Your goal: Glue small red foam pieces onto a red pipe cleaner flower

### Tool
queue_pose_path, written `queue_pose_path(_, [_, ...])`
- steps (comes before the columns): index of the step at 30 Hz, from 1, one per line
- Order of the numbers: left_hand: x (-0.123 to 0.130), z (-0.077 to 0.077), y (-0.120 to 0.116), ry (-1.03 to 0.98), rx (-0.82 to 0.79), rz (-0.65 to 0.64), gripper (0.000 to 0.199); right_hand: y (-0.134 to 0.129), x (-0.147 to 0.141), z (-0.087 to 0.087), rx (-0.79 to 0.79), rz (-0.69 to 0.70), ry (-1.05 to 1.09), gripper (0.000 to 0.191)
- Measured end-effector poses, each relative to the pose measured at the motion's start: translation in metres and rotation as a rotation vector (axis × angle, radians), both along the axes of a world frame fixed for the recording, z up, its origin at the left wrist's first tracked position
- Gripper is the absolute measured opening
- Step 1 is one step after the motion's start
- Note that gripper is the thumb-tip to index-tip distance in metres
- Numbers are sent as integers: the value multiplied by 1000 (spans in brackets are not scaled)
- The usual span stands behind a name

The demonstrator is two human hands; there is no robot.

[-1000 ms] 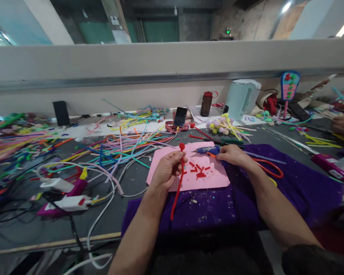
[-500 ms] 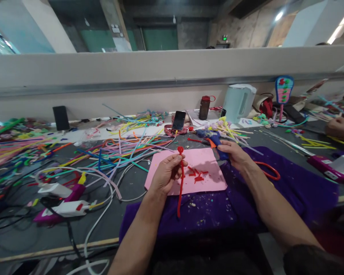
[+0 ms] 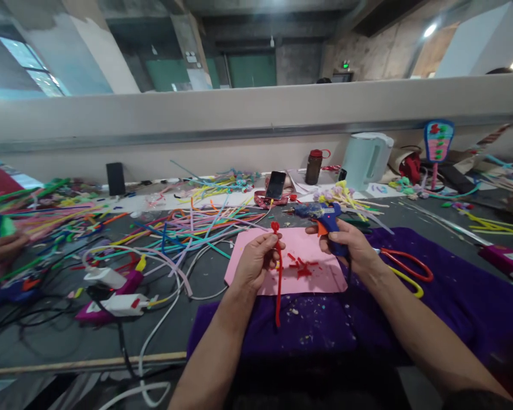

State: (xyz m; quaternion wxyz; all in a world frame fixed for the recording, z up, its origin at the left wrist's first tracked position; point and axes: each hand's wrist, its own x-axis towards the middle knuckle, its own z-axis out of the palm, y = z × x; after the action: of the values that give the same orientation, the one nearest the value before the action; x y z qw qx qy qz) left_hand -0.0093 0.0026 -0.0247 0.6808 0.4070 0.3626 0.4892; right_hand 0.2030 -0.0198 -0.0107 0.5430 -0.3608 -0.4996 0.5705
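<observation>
Pinched in my left hand is a red pipe cleaner, its top bent into a small looped knot and its tail hanging down. My right hand is wrapped round a blue glue gun with an orange trigger, its nozzle pointing left, above the pink mat's far edge. Short red pipe cleaner pieces lie on the pink mat between and below my hands. The mat rests on a purple cloth. Beside my right wrist lie scissors with red and yellow handles.
Many coloured pipe cleaners spread over the table to the left. Power strips with white cables lie at front left. A phone, a bottle and a kettle stand behind. Another person's hand shows at far left.
My right hand has raised the glue gun and turned it more level, nozzle left. The view has shifted left, bringing another person's hand in. My left hand keeps its pinch on the pipe cleaner.
</observation>
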Motion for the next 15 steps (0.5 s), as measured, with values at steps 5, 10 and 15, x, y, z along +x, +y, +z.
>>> queue_pose_path(5, [-1,-1,0,-29,-3,16,26,-8,-5,-2,162,-67,-114,24])
queue_pose_path(10, [-2,-1,2,-26,1,40,29,-15,-12,-9,311,-93,-335,17])
queue_pose_path(15, [-2,-2,2,14,25,50,32,-18,-13,-10,368,-193,-452,18])
